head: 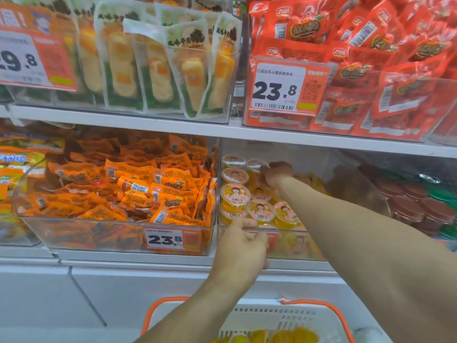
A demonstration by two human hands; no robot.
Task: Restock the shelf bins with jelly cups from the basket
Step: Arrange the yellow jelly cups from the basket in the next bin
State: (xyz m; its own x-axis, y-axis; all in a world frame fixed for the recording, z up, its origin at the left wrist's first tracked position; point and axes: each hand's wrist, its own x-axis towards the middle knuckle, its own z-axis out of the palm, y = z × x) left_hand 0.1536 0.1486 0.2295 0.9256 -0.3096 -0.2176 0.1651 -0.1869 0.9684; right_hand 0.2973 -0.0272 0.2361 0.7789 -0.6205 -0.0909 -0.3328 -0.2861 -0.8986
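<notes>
A clear shelf bin (291,246) on the lower shelf holds several yellow jelly cups (235,196) with cartoon lids. My left hand (243,246) grips the bin's front rim, thumb over the edge. My right hand (275,175) reaches deep into the bin and its fingers curl round a jelly cup (256,165) in the back row. Below, a white basket (272,318) with orange handles holds more yellow jelly cups (284,336), partly cut off by the frame's bottom edge.
A bin of orange snack packets (123,191) sits left of the jelly bin. Brown and green cups (425,206) fill the bin to the right. The upper shelf carries cake packs (153,68) and red packets (371,70). A white shelf board (247,131) hangs low over the jelly bin.
</notes>
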